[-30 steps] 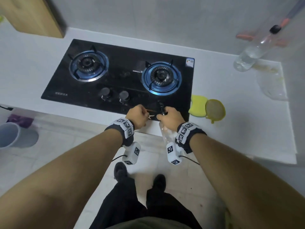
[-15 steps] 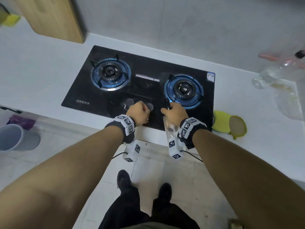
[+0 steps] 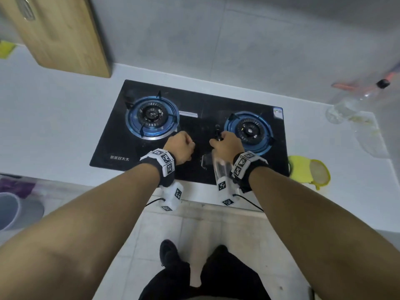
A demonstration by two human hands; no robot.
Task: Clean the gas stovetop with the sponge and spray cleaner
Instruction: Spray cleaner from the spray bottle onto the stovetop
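Observation:
The black glass gas stovetop (image 3: pixel 112 146) is set into the white counter, with a blue-ringed burner on the left (image 3: pixel 152 120) and another on the right (image 3: pixel 249 131). My right hand (image 3: pixel 226 144) grips the neck of a clear spray bottle (image 3: pixel 219 169) over the stovetop's middle, its black nozzle pointing away from me. My left hand (image 3: pixel 178 149) hovers beside it as a closed fist over the knob area, with nothing visible in it. A yellow sponge (image 3: pixel 299 169) lies on the counter right of the stove, next to a round yellow-rimmed pad (image 3: pixel 320 173).
A wooden cutting board (image 3: pixel 60 33) leans against the wall at back left. A clear plastic bottle (image 3: pixel 346 107) and a plastic bag (image 3: pixel 372 137) lie at the far right of the counter. A grey bucket (image 3: pixel 13 211) stands on the floor at left.
Both hands have moved forward from the stove's front edge to over its middle, between the burners, the right carrying the spray bottle. The left hand now covers the knobs.

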